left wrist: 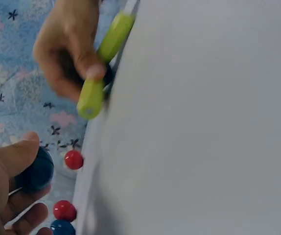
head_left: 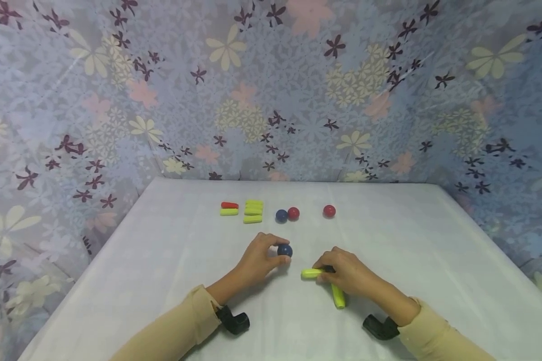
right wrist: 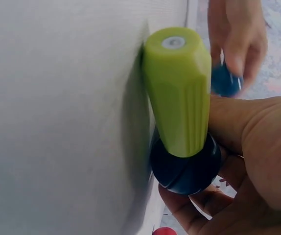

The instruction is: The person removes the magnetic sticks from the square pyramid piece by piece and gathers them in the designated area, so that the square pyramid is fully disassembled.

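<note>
Between thumb and fingers, my left hand (head_left: pixel 258 258) holds a dark blue ball (head_left: pixel 285 250) at the middle of the table. Beside it, my right hand (head_left: pixel 350 273) grips another dark blue ball (right wrist: pixel 184 171), mostly hidden by the fingers in the head view. Two yellow-green rods meet at this ball: one rod (head_left: pixel 311 273) points left, and the other rod (head_left: pixel 338 297) points toward me. In the right wrist view, the nearer rod (right wrist: pixel 177 93) shows a small silvery disc in its end and touches the ball. My right thumb lies against the left-pointing rod.
Farther back on the white-covered table (head_left: pixel 185 260) lie a red rod (head_left: pixel 229 205), a yellow-green rod (head_left: pixel 229 212) and a group of several yellow-green rods (head_left: pixel 253 211). To their right are a dark blue ball (head_left: pixel 281 216), a red ball (head_left: pixel 293 213) and another red ball (head_left: pixel 329 211).
</note>
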Demonstrator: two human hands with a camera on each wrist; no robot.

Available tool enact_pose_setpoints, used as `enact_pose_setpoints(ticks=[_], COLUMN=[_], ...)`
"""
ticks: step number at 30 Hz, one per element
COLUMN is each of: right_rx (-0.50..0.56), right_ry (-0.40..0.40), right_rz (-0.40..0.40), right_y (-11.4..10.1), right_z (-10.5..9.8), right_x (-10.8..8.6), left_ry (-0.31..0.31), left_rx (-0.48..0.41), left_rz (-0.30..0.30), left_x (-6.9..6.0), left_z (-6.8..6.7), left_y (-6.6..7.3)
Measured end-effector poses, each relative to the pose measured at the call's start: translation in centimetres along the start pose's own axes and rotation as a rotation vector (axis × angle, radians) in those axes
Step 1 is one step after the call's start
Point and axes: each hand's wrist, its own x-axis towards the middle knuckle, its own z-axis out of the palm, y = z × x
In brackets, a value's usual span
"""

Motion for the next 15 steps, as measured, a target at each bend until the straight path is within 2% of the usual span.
enact_pose_setpoints(ticks=[4, 7, 11, 15], right_rx=[-0.004, 0.006, 0.009, 0.0], right_ry=[0.007, 0.003, -0.014, -0.013], right_rz=[-0.001, 0.012, 0.019, 0.014], right_y=[-0.2, -0.3, -0.2, -0.1], right_z=[-0.1, 0.0, 0.0, 0.0], right_x=[0.0, 0.0, 0.1, 0.0], left_ry=[0.068, 0.103, 0.08, 0.033], left_rx=[0.048, 0.14, 0.235, 0.274], left_rz=[0.039, 0.041, 0.0, -0.035], left_x=[4.4, 7.6, 10.8, 12.8], left_z=[0.5, 1.0, 1.8, 2.4], left_y=[0.6, 1.0, 1.1, 0.8])
